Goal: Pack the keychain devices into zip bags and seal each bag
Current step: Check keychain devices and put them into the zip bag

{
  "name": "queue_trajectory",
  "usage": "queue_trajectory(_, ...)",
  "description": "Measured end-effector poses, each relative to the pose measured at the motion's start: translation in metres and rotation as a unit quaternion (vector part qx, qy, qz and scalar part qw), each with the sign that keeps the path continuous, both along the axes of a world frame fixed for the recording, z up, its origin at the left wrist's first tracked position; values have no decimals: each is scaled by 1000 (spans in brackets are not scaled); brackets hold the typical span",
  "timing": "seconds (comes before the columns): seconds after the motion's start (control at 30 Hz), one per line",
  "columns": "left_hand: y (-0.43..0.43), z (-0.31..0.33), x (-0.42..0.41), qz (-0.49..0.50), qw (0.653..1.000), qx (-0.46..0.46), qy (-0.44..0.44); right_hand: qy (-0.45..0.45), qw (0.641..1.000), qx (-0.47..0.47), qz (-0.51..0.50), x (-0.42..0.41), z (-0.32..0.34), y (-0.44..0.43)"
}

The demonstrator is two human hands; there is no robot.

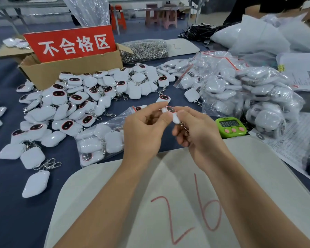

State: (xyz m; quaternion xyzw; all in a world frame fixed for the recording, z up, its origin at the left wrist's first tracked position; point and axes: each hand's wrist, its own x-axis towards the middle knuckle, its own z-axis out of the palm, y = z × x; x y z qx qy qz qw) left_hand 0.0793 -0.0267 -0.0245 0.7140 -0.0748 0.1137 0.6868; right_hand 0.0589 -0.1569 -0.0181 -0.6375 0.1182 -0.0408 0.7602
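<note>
Red sign (70,44) stuck in the cardboard box (75,72) reads 不合格区 in white. The pale sheet (177,203) at the near desk (7,212) edge has "26" in red marker. Green timer (230,127) shows dark digits, too blurry to read; the printed papers (293,140) at right are also unreadable. One keychain device (172,113) is held above the desk btwn both hands. Left hand (143,133) pinches its upper-left end w/ thumb & curled fingers, and right hand (199,133) curls its fingers round the lower end, where the chain hangs down by the palm. The device's dark red-rimmed face points up twd the camera, long axis running upper left to lower right; its lower half is hidden by the fingers. A part-filled zip bag (100,142) lies just left of the hands, mouth partly behind the left hand. Loose devices (79,104) are heaped beyond it, filled bags (240,90) piled at right.
</note>
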Motion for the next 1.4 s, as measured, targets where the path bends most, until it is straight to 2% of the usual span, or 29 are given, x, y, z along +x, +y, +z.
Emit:
queue_trajectory(0.1,0,-2,-1,15,999,12,-27,-2,999,12,51,-1,2,1)
queue_trajectory(0.2,1,0,-2,24,998,15,-48,-10,994,-28,109,-2,2,3)
queue_trajectory(0.27,1,2,-3,13,999,-16,-41,-15,995,-24,97,-2,1,5)
queue_trajectory(0.33,5,1,-1,50,998,6,-33,-1,997,33,66,-2,0,2)
queue_trajectory(0.43,17,-6,6,172,966,190,-38,14,996,68,52,-2,0,-2)
queue_trajectory(0.53,17,-8,5,192,911,365,-10,13,996,61,62,-1,-1,-2)
queue_trajectory(0.63,12,-10,5,174,869,463,20,11,997,30,70,-2,-2,0)
queue_trajectory(0.7,13,-10,6,172,854,489,32,-4,999,-28,45,-1,-3,-1)
queue_trajectory(0.73,14,-9,7,173,862,475,33,-20,997,-68,21,-1,-3,0)
queue_trajectory(0.83,12,-4,3,158,914,373,4,-48,980,-182,-58,1,-5,3)
queue_trajectory(0.93,11,3,0,114,957,264,-46,-58,972,-207,-91,2,-6,6)
queue_trajectory(1.03,12,11,-1,55,980,178,-63,-72,967,-230,-78,1,-7,6)
queue_trajectory(1.17,15,22,6,17,995,88,-49,-77,962,-262,-31,-1,-5,10)
queue_trajectory(1.27,21,34,10,-5,995,83,-48,-107,945,-309,-23,-4,-3,14)
queue_trajectory(1.4,31,50,9,-61,975,186,-102,-188,897,-398,-47,-9,-1,26)
